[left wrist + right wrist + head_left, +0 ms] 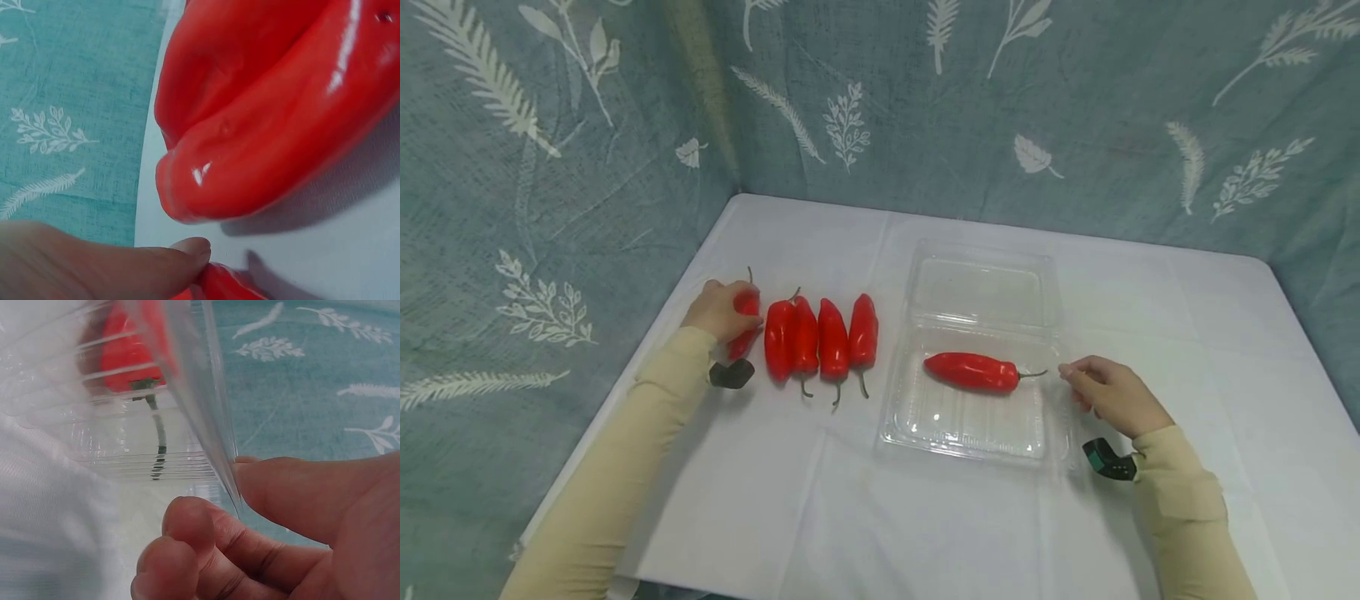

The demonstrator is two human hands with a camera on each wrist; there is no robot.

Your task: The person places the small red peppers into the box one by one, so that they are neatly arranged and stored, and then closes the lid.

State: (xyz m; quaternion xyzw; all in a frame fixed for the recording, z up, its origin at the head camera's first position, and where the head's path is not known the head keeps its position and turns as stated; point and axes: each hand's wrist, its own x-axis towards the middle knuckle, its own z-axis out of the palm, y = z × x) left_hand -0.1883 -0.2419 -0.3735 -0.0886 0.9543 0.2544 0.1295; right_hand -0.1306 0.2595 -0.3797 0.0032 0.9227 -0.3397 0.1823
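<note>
My left hand [715,312] grips a red pepper [743,343] at the left end of a row, its stem pointing away. In the left wrist view the thumb [119,265] presses on that pepper, while a neighbouring pepper [262,150] fills the view above it. A clear plastic clamshell container [917,427] lies with its lid [981,287] folded back. One red pepper [972,372] lies sideways inside, stem to the right. My right hand [1116,395] pinches the container's right edge; the right wrist view shows the thumb [281,487] against the thin clear rim [230,481].
Several red peppers [792,337] lie side by side between my left hand and the container, most with stems toward me. A white cloth [865,525] covers the table. Green leaf-patterned fabric [880,108] hangs behind and at the left.
</note>
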